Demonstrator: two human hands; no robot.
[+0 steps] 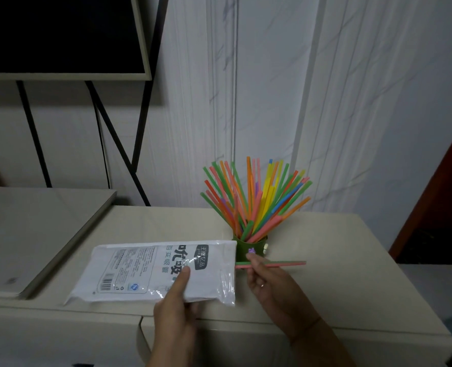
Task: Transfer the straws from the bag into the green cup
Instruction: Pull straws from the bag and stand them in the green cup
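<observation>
Count: two pink and green plastic straws pinched in my right grip; one clear plastic bag clasped in my left grip; one straw-filled green cup

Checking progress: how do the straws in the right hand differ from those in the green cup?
The held straws lie level, pinched by the right hand; the cup straws stand fanned in the green cup. The held straws are just pink and green; the cup straws are many, in more colours. Both are thin and straight.
</observation>
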